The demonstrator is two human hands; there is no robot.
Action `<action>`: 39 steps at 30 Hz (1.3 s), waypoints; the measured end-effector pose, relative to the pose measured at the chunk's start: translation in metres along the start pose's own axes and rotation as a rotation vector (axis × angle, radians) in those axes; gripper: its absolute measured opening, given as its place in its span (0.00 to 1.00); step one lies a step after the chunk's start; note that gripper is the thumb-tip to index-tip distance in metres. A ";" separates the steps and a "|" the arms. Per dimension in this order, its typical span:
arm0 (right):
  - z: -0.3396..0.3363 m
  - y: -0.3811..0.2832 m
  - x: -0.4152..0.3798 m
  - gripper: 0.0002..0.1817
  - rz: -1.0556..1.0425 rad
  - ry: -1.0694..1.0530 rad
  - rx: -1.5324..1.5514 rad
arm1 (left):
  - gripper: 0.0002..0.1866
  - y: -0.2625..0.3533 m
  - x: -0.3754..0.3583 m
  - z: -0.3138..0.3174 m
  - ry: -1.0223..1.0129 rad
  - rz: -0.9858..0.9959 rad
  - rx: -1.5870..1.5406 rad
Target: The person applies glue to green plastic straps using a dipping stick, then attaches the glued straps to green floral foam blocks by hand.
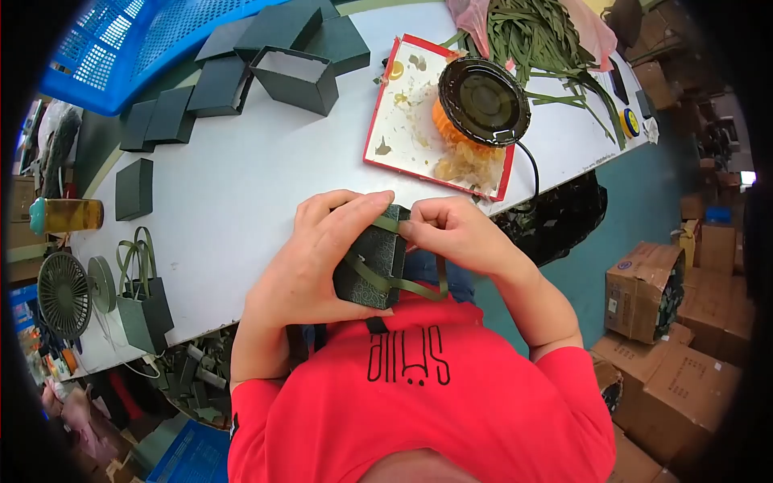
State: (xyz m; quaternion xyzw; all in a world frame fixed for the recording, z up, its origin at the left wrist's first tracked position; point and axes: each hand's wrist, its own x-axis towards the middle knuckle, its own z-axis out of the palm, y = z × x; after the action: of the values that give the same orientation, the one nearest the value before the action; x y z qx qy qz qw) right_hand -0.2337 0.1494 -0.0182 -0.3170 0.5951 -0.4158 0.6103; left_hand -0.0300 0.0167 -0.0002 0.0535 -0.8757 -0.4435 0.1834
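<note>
A small dark green patterned box (372, 262) is held above the table's front edge, close to my red shirt. My left hand (318, 253) wraps round its left side, fingers at the top and thumb side along the edges. A flat green ribbon (419, 288) crosses the box and loops out to the right. My right hand (451, 229) pinches the ribbon at the box's upper right corner. Left of them, a green box with ribbon handles (145, 312) stands on the table.
Dark green boxes (278, 76) lie at the back left near a blue basket (129, 60). A red-edged tray (403, 145) bears a black round pot (485, 101). Green ribbons (531, 36) are piled behind. A fan (64, 295) and a jar (71, 216) are at left.
</note>
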 end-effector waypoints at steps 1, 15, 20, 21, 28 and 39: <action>-0.001 0.002 0.001 0.15 0.008 -0.001 -0.027 | 0.54 0.000 -0.001 0.000 -0.006 -0.006 0.003; -0.012 -0.011 -0.009 0.15 0.004 0.009 0.067 | 0.58 -0.002 0.000 -0.004 -0.006 -0.013 0.097; 0.004 0.000 -0.005 0.15 -0.143 0.103 -0.047 | 0.54 -0.002 0.002 0.000 0.018 -0.001 0.089; 0.007 0.001 -0.004 0.16 -0.145 0.103 -0.033 | 0.54 -0.001 0.003 0.000 0.007 -0.007 0.088; 0.011 0.006 0.001 0.15 -0.090 0.086 -0.049 | 0.53 -0.002 -0.002 0.001 0.006 0.003 0.116; -0.006 0.029 -0.012 0.07 -0.262 0.536 -0.037 | 0.48 -0.017 -0.058 -0.047 0.380 -0.253 0.536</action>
State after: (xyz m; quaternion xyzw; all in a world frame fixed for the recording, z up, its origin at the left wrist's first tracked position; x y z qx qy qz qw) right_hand -0.2357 0.1737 -0.0388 -0.2811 0.6966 -0.5490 0.3666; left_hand 0.0400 -0.0145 -0.0043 0.2895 -0.8975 -0.1993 0.2662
